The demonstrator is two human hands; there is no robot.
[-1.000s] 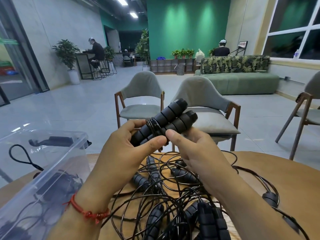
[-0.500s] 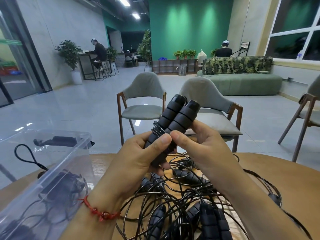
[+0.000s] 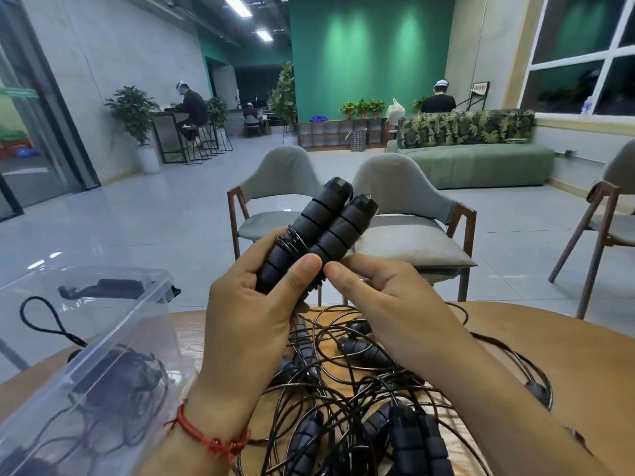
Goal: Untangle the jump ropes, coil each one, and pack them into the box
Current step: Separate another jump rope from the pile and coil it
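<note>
Both hands are raised at centre frame above the round wooden tabletop (image 3: 567,341).

Left hand (image 3: 254,310), red string bracelet (image 3: 209,438) on the wrist: fingers curled round a pair of black ribbed foam jump-rope handles (image 3: 319,242), thumb pressed across the front. The handles lie side by side, tilted toward 1 o'clock. Thin black cord (image 3: 290,240) is wound round them just above the left thumb.

Right hand (image 3: 385,304): thumb and fingers pinch the lower end of the right-side handle.

Tangle of black jump ropes (image 3: 343,389) on the tabletop at 6 o'clock, beneath the hands.

Clear plastic box (image 3: 103,338) at 8 o'clock, dark rope bundles (image 3: 117,376) inside.

Small framed sign (image 3: 480,88) at 1 o'clock by the far wall; lettering too small to read.
</note>
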